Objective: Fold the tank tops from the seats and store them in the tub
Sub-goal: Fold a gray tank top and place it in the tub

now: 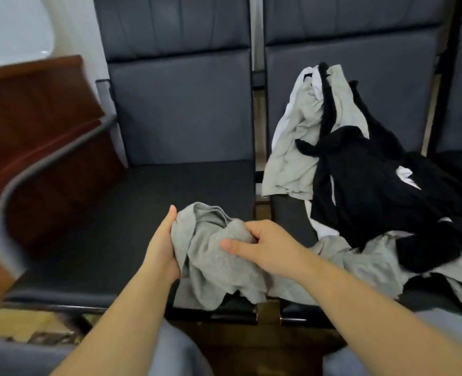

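Hands first: our left hand (162,248) and right hand (262,246) both grip a bunched grey tank top (211,259) between them over the front edge of the left seat (132,213), while beyond, more tank tops (360,172) lie heaped on the right seat (287,213).

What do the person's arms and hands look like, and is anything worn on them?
Both forearms are bare up to the frame edge, with no sleeve showing. The left hand and the right hand wear no gloves. No ring, watch or bracelet shows on the fingers or wrists.
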Available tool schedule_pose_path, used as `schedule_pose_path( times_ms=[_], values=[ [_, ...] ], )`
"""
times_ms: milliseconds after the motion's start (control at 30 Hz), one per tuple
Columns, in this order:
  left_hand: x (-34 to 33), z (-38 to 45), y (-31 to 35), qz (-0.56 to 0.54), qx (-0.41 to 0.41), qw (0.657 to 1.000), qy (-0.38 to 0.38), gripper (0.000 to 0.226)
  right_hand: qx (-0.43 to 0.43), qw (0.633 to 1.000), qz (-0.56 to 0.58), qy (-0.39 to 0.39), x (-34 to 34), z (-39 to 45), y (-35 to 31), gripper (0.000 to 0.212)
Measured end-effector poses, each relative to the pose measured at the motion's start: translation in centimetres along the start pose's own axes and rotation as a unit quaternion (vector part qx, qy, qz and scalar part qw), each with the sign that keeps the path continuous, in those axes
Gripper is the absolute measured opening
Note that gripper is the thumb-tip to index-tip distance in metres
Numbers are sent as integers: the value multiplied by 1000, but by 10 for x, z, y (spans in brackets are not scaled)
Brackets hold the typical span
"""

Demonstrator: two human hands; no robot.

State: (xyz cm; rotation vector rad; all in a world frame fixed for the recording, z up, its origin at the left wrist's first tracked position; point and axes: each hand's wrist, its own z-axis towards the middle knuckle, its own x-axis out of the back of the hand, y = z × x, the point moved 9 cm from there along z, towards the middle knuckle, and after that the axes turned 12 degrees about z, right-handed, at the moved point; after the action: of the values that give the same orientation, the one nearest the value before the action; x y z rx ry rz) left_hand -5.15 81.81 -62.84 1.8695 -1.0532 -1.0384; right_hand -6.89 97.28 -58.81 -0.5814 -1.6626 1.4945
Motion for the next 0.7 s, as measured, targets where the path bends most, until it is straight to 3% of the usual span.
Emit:
schedule_pose_path(
  times_ms=[100, 200, 333, 433, 533, 633, 700],
  values=[
    [12, -1, 2, -32, -16, 999, -8, 67, 14, 993, -118, 21, -6, 15, 7, 57],
    [20, -3, 10, -49, -42, 998, -11, 57, 5, 996, -78, 34, -13, 23, 9, 64],
    [18, -3, 10, -59, -44, 997, -40, 50, -29, 994, -7, 104, -9, 27, 19, 46],
    [15, 0, 7, -70, -31, 995, -64, 58, -122, 991, 23, 49, -15, 28, 39, 86],
    [18, -1, 6, -57, -33, 997, -51, 57, -182, 980, -69, -32, -25, 22, 53, 67],
    [31, 3, 4, -59, -21, 998, -8, 55, -200, 974, -92, -58, -29, 16, 53, 37],
    [37, 5, 2, -61, -21, 998, 13, 58, -200, 973, -96, -58, -38, 10, 50, 34]
  ],
)
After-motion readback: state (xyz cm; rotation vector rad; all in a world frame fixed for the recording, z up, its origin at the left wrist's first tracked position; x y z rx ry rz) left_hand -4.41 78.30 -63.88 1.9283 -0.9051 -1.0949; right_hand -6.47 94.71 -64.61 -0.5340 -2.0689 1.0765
